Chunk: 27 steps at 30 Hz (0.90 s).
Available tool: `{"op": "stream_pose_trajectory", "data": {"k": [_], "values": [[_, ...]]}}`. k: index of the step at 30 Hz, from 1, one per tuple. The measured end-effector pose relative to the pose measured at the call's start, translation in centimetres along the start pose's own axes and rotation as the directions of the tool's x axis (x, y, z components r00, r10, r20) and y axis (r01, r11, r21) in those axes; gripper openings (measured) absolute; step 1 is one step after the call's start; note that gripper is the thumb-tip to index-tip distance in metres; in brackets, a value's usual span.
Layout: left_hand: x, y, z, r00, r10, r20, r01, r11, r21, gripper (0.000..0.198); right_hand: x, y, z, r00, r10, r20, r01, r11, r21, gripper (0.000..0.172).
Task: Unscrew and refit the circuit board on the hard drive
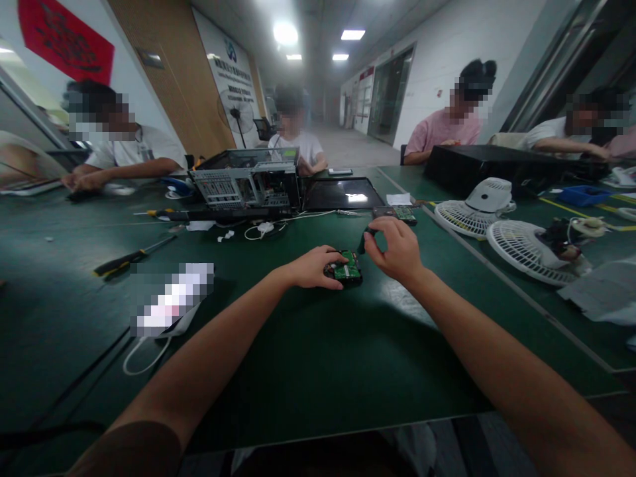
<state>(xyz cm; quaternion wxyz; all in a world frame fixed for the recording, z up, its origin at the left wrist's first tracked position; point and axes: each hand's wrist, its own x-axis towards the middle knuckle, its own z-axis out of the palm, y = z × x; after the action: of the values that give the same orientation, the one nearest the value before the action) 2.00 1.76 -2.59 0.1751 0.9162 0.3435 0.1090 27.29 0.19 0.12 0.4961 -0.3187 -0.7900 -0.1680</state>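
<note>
A hard drive lies on the green tabletop with its green circuit board facing up. My left hand grips it from the left, thumb along the near edge and fingers over the far side and board. Just right of the drive and slightly above it, my right hand is closed in a pinch. Between the fingertips is a small dark screwdriver, tilted downward; its tip is too small to make out.
An opened computer case, a black panel and another drive stand beyond my hands. A yellow-black screwdriver and a phone lie left. White fan parts lie right. Several people sit around the table.
</note>
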Motion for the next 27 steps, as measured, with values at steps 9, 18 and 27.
{"op": "stream_pose_trajectory", "data": {"k": [9, 18, 27], "values": [[-0.1, 0.23, -0.08, 1.0, 0.008, -0.013, -0.008, 1.0, -0.01, 0.078, -0.04, -0.43, -0.16, 0.999, -0.011, 0.041, 0.009, 0.999, 0.036, 0.025], [-0.03, 0.09, 0.0, 1.0, 0.001, -0.008, -0.001, 1.0, -0.012, 0.079, -0.24, -0.22, 0.29, 0.999, 0.032, 0.024, -0.033, 0.999, 0.024, 0.023], [-0.04, 0.15, -0.06, 1.0, 0.001, -0.004, -0.001, 1.0, -0.011, 0.079, -0.4, -0.39, 0.62, 1.0, -0.012, 0.005, 0.012, 0.997, 0.078, 0.029]]}}
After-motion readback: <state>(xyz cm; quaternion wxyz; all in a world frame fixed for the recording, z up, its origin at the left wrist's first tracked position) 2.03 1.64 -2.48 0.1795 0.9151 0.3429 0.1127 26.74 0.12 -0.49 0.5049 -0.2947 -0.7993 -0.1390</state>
